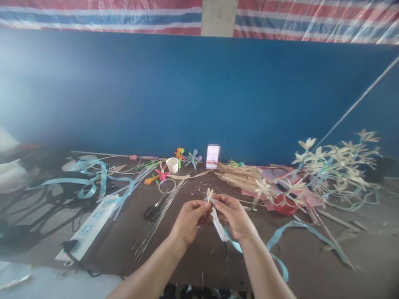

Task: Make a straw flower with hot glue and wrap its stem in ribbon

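My left hand (pixel 189 219) and my right hand (pixel 234 216) meet over the middle of the brown table (pixel 193 257), both pinched on a small cream paper flower (pixel 210 194) whose petals stick up between the fingertips. A light blue ribbon (pixel 277 236) runs from under my right hand across the table to the right. A white tool (pixel 219 226) lies just below my hands. Black scissors (pixel 153 211) and a bundle of thin wires (pixel 156 226) lie to the left of my left hand.
A white power strip (pixel 90 228) and blue ribbon loops (pixel 90 178) lie at left. A white cup (pixel 172 165) and colourful figures (pixel 192 158) stand at the back. Straw strips (pixel 240 174) and finished cream flower stems (pixel 330 166) fill the right. A blue wall (pixel 199 95) rises behind.
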`<state>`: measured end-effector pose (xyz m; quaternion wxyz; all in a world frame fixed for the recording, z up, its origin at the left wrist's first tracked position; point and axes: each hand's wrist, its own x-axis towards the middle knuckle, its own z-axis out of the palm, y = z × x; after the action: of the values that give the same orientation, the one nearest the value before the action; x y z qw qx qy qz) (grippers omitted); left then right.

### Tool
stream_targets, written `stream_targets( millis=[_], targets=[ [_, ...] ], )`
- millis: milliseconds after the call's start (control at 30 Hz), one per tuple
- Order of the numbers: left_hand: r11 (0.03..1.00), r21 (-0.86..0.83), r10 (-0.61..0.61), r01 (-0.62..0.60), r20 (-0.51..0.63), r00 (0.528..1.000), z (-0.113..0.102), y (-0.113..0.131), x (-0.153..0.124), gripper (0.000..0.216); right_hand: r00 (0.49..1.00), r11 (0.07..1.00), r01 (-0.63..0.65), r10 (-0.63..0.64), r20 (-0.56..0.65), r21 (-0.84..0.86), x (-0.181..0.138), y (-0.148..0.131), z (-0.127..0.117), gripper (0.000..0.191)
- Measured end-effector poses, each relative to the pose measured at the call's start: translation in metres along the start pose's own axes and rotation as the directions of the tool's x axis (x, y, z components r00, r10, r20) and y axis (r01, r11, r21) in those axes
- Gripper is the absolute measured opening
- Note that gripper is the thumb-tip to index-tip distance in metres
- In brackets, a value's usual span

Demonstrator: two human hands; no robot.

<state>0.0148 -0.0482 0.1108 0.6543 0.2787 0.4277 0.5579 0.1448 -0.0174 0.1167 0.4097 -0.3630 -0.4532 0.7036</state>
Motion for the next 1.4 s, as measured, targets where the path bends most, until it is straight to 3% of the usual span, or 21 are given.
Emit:
stream_targets(
  millis=[267, 533, 867, 1400],
  targets=[
    [1.000, -0.027, -0.011, 0.011, 0.006, 1.000, -0.001, 0.001, 0.000, 0.018, 0.998, 0.991, 0.045, -0.050, -0.037, -0.127, 0.000, -0.005, 0.003, 0.028],
    [0.997, -0.079, -0.011, 0.012, 0.009, 1.000, -0.001, 0.001, -0.002, 0.018, 0.999, 0.978, 0.033, -0.034, -0.001, -0.205, 0.002, -0.009, 0.001, 0.026],
    [0.996, -0.082, 0.043, -0.046, -0.038, 0.998, -0.001, -0.001, -0.001, 0.021, 1.000, 0.979, -0.001, 0.007, 0.026, -0.205, 0.004, -0.010, 0.003, 0.025],
    [0.982, 0.044, 0.190, -0.186, -0.153, 0.970, 0.006, -0.004, 0.001, 0.020, 0.997, 0.955, 0.064, -0.072, -0.016, -0.289, 0.010, -0.005, 0.002, 0.026]
  ],
)
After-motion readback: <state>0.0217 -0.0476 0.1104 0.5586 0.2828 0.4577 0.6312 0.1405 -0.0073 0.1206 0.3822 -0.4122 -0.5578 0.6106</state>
